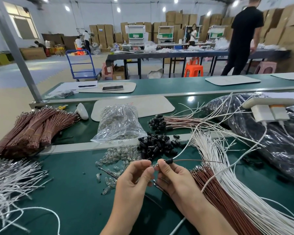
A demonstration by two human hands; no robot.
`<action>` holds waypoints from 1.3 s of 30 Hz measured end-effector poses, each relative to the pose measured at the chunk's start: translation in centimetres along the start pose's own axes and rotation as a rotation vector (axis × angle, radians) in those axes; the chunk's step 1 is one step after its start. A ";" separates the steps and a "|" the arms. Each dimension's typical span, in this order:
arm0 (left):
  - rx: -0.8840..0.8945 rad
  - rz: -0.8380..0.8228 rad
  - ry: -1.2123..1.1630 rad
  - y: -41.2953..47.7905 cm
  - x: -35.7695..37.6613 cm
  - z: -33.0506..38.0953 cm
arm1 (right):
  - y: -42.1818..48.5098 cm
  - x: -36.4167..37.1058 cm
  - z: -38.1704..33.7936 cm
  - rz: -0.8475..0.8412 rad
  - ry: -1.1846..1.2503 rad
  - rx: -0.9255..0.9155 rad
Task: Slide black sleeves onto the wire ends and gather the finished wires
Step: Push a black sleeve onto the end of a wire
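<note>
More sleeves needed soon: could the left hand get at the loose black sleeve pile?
Probably yes: the black sleeve pile lies just beyond the left hand, nothing between; its fingers pinch a small part.

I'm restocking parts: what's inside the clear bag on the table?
The clear bag holds small clear pieces, like the loose ones in front. Glare hides their exact shape and anything underneath.

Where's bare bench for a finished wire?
Bare green mat between the tangled white wires and the left hand; also the beige rounded pad behind the clear plastic bag. Crowded: loose black sleeve pile in the middle, brown and white wire fan at right.
</note>
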State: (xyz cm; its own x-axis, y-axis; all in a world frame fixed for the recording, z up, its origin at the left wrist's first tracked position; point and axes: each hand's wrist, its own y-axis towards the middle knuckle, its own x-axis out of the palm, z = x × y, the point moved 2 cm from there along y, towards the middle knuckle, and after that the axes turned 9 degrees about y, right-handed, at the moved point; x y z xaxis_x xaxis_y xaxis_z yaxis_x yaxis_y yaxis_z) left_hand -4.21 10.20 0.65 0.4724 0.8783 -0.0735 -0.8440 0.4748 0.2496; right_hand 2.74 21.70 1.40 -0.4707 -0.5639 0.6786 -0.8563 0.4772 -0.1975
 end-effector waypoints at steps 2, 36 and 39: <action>-0.006 -0.008 0.003 0.0 0.0 0.0 | 0.0 0.0 -0.1 0.005 -0.006 -0.001; 0.025 0.027 0.183 -0.8 -0.2 0.2 | -0.5 0.1 0.3 0.008 -0.258 -0.192; 0.009 0.037 0.156 -0.7 -0.2 0.2 | -0.6 0.2 0.3 0.008 -0.253 -0.183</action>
State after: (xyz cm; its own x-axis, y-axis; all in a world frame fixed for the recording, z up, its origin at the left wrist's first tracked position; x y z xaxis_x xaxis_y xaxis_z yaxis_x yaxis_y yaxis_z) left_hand -3.64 9.70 0.68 0.3952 0.8936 -0.2131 -0.8576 0.4420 0.2631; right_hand 3.08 21.08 1.40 -0.5347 -0.6988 0.4752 -0.8109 0.5824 -0.0560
